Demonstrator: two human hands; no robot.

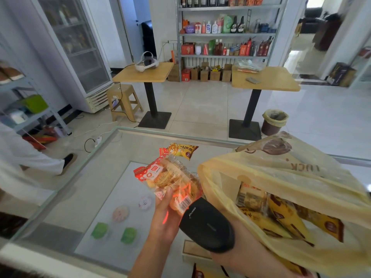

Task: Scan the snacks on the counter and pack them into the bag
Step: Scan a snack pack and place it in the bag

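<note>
My left hand [166,209] grips the cracker packet [170,175] from below, thumb curled over its near end. My right hand [243,251] holds the smooth black barcode scanner [206,223], fingers hidden beneath it. I should pull the crinkly clear film taut so the red beam lies flat across the barcode [184,204]. The thin yellow plastic bag [281,177] gapes just right. One glossy yellow packet [182,150] lies far on the glass counter [96,167].

The scanner [206,223] and bag [281,177] hide most of the right hand [245,245], and the edge crops the bag.
</note>
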